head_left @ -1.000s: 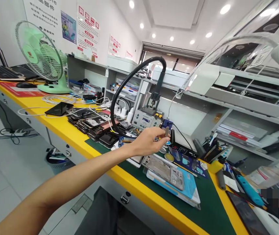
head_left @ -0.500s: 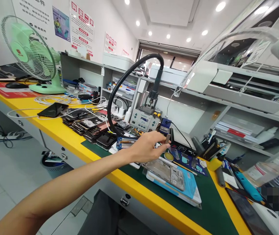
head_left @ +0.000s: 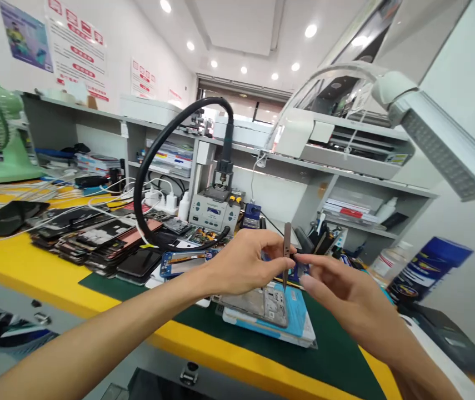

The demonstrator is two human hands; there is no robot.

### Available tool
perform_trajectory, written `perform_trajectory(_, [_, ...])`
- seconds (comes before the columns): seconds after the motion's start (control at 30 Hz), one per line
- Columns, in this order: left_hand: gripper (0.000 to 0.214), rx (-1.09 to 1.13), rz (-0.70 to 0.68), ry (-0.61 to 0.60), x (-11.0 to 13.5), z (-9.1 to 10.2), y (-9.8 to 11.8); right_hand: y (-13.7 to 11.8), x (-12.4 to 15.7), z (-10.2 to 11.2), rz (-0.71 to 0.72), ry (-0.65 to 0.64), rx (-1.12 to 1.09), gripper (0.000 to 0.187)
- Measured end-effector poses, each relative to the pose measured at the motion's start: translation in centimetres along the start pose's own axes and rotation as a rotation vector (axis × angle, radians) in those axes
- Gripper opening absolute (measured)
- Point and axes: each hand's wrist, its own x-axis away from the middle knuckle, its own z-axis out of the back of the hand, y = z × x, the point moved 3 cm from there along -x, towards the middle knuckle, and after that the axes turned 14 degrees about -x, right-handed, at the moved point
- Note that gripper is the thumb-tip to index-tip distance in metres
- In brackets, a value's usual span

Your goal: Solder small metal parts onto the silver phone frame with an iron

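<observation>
My left hand [head_left: 243, 264] pinches a pair of metal tweezers [head_left: 286, 239] between thumb and fingers, their points downward. Beneath it lies a grey phone frame [head_left: 251, 303], its inside facing up, on top of a blue and white box [head_left: 300, 319]. My right hand [head_left: 341, 291] reaches in from the right. Its index fingertip is at the left fingertips beside the tweezers, with the thumb held apart below. A small dark spot shows between the two hands, too small to name. A green mat [head_left: 337, 355] is under the box.
Stacked phones and phone parts [head_left: 95, 233] lie to the left. Behind the hands stands a hot-air station [head_left: 212, 211] with a looping black hose [head_left: 138, 189]. A lamp [head_left: 445, 139] overhangs the right, above a blue can [head_left: 429, 269]. A yellow table edge [head_left: 220, 344] runs along the front.
My right hand has come into view and met the left by the tweezers. The tweezers now point down over the phone frame. The camera has turned to the right.
</observation>
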Motion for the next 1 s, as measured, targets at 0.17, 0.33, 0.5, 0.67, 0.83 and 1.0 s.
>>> perform_trajectory(0.17, [0.029,0.033,0.016,-0.014,-1.0,-0.2,-0.4,-1.3,-3.2,-0.8,-0.072,-0.177,-0.062,0.033])
perform_trajectory(0.33, [0.037,0.021,0.052,-0.030,-1.9,-0.6,-1.2,-0.8,-5.4,-1.6,-0.135,-0.285,-0.133,0.033])
perform_trajectory(0.5, [0.047,-0.127,0.116,-0.125,-0.6,0.5,-3.1,1.9,-6.4,-2.2,-0.187,-0.268,-0.273,0.037])
perform_trajectory(0.67, [0.044,-0.262,0.092,-0.411,3.4,2.0,-5.8,5.6,-5.8,-1.9,-0.279,-0.262,-0.396,0.043])
perform_trajectory(0.83, [0.053,-0.367,0.102,-0.510,5.5,1.5,-8.2,8.0,-4.5,-2.0,-0.368,-0.208,-0.461,0.048])
perform_trajectory(1.0, [0.104,-0.530,0.011,-0.433,8.5,0.4,-11.7,9.1,-3.6,-2.1,-0.387,-0.084,-0.513,0.047])
